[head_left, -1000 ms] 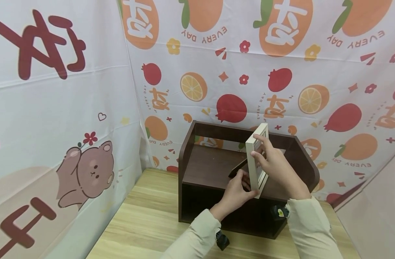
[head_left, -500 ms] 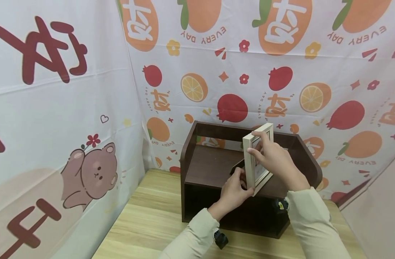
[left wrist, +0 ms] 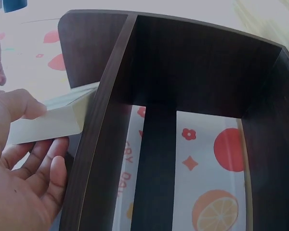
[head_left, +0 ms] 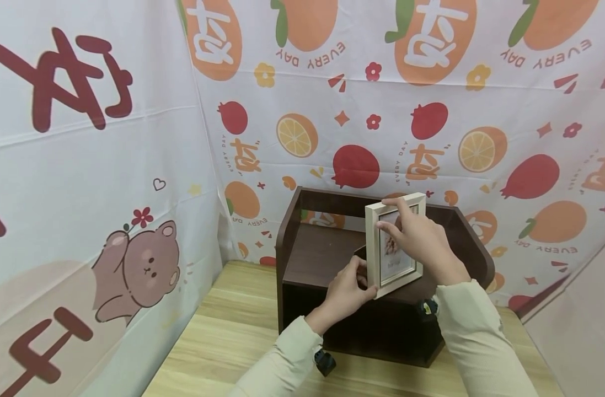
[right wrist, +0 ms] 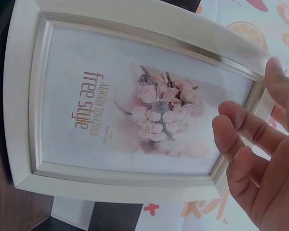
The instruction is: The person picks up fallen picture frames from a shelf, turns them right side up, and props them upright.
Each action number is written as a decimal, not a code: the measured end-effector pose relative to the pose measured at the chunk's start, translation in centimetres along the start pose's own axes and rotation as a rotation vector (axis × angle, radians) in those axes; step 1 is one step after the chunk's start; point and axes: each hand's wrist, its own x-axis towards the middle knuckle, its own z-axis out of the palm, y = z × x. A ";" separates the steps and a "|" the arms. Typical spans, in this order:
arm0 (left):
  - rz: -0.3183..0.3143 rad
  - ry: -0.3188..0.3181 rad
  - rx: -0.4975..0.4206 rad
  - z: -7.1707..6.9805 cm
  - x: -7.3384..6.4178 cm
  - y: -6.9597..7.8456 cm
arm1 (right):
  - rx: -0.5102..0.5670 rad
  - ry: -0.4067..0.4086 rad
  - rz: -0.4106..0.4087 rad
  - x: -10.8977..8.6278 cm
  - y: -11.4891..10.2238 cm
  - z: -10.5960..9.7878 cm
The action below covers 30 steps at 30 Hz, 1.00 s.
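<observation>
A cream picture frame (head_left: 373, 248), with a flower print behind its front, stands upright at the front of a dark brown desktop shelf's upper board (head_left: 314, 251). My left hand (head_left: 344, 295) grips its lower left edge, thumb in front and fingers behind. Up at the top edge, my right hand (head_left: 428, 242) holds the frame with its leading digits, the other fingers bent before the picture. In the right wrist view the print (right wrist: 166, 110) shows pink roses and the words "free style". The left wrist view catches the side of the frame (left wrist: 53, 126) between thumb and fingers.
The shelf's dark lower compartment (head_left: 332, 320) lies below the hands. A raised side panel (head_left: 287, 237) bounds the upper board at left, and a back rail (head_left: 342, 201) runs behind it. The shelf stands on a wooden table (head_left: 208, 325) beside printed cloth walls (head_left: 302, 88).
The picture frame has turned from nearly edge-on until its printed front shows, with its near edge shifting left. Both hands still hold it; the left hand has moved slightly left.
</observation>
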 end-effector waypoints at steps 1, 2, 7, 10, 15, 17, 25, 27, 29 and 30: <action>0.000 -0.004 0.001 -0.2 0.0 0.0 | -0.008 0.004 0.005 0.2 -0.1 0.0; 0.000 -0.008 0.000 -0.3 0.0 -0.1 | -0.017 0.009 0.010 0.3 -0.2 0.0; -0.012 -0.029 0.001 -1.1 0.0 -0.3 | -0.045 0.022 0.045 1.1 -0.3 -0.2; -0.029 -0.048 -0.005 -1.5 0.0 -0.5 | -0.055 0.028 0.062 1.3 -0.2 -0.4; -0.053 -0.071 -0.028 -2.6 0.1 -0.7 | -0.059 0.039 0.083 1.3 -0.2 -0.6; -0.063 -0.087 -0.053 -3.0 0.1 -0.8 | -0.063 0.051 0.090 1.1 0.0 -0.7; -0.070 -0.157 -0.115 -4.4 0.7 -1.8 | -0.103 0.092 0.087 0.7 1.0 -1.3; -0.068 -0.171 -0.116 -4.7 0.9 -2.0 | -0.107 0.083 0.097 0.6 1.5 -1.5; -0.066 -0.186 -0.115 -5.1 1.0 -2.2 | -0.105 0.090 0.102 0.4 1.9 -1.7; -0.065 -0.193 -0.116 -5.3 1.0 -2.3 | -0.100 0.100 0.102 0.3 2.2 -1.7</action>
